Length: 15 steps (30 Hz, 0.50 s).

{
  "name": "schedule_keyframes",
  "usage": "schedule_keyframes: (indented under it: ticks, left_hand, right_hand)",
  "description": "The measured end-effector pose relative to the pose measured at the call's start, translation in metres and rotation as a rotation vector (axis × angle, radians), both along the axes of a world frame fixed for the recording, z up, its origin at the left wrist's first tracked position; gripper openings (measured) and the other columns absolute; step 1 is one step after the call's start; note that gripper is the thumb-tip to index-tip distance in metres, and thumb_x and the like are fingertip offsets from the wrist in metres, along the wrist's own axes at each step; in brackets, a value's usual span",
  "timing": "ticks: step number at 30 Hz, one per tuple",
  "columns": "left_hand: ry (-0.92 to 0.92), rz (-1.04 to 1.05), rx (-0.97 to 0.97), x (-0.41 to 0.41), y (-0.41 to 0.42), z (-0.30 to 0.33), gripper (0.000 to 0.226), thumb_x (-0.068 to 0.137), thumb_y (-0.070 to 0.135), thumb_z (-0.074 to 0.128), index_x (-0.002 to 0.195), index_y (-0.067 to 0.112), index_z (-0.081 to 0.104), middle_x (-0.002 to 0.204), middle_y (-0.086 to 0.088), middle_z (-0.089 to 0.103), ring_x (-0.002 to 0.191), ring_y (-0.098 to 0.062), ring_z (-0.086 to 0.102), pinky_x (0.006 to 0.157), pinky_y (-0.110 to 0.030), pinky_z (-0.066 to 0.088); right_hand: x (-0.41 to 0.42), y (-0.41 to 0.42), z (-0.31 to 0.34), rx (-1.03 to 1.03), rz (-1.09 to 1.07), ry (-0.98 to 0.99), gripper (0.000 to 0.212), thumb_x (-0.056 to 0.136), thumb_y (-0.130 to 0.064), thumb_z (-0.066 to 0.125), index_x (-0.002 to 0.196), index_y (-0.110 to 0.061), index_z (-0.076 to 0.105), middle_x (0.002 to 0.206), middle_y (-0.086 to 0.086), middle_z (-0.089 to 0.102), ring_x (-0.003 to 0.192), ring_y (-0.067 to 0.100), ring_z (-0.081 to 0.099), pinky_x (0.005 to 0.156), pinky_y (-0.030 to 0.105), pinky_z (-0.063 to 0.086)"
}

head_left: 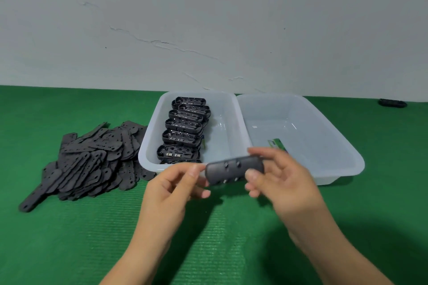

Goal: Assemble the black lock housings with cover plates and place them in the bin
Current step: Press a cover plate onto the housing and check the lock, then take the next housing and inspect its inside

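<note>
I have one black lock housing (234,170) pinched between both hands just above the mat: my right hand (284,183) grips its right end with thumb under and fingers over, my left hand (171,188) pinches the left end, cover side facing me. It looks like light, stiff moulded plastic, smooth enough to slip, so I judge the short rounded ends the safest hold, clear of the small holes. Loose housings (183,131) sit in the left bin (148,146) just beyond my left fingers, cover plates (92,159) are piled further left, and the near-empty right bin (335,143) lies beyond my right hand.
</note>
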<state>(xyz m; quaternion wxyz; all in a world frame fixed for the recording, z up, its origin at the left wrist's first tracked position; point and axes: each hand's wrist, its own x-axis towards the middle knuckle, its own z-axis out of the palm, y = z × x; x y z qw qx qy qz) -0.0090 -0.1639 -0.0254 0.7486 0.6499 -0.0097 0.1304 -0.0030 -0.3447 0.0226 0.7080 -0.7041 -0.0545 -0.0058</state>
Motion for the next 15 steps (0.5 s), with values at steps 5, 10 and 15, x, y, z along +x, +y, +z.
schedule_keyframes:
  ticks: [5, 10, 15]
  left_hand:
    - [0.041, 0.064, 0.13, 0.011, 0.011, -0.024, 0.026, 0.083, 0.03, 0.066, 0.065, 0.012, 0.071, 0.053, -0.005, 0.062, 0.048, -0.009, 0.052, 0.05, -0.015, 0.043]
    - [0.06, 0.142, 0.079, 0.022, 0.022, -0.038, 0.033, 0.092, 0.011, 0.057, 0.061, 0.011, 0.07, 0.049, -0.001, 0.057, 0.049, -0.011, 0.047, 0.049, -0.015, 0.04]
    - [0.059, 0.144, 0.003, 0.024, 0.022, -0.04, 0.038, 0.091, 0.013, 0.053, 0.057, 0.01, 0.07, 0.047, -0.002, 0.054, 0.046, -0.008, 0.046, 0.046, -0.014, 0.039]
  right_hand:
    - [0.077, -0.046, 0.033, -0.312, -0.279, -0.132, 0.03, 0.082, -0.008, 0.067, 0.092, -0.037, 0.064, 0.079, -0.009, 0.069, 0.06, 0.004, 0.06, 0.057, 0.02, 0.048]
    - [0.157, -0.069, 0.029, -0.681, -0.27, 0.128, 0.021, 0.084, -0.006, 0.066, 0.104, -0.013, 0.064, 0.094, 0.009, 0.059, 0.079, 0.024, 0.055, 0.08, 0.04, 0.051]
    - [0.17, -0.065, 0.011, -0.808, -0.019, 0.531, 0.021, 0.091, 0.0, 0.054, 0.111, -0.001, 0.06, 0.082, 0.012, 0.056, 0.064, 0.017, 0.046, 0.062, 0.026, 0.044]
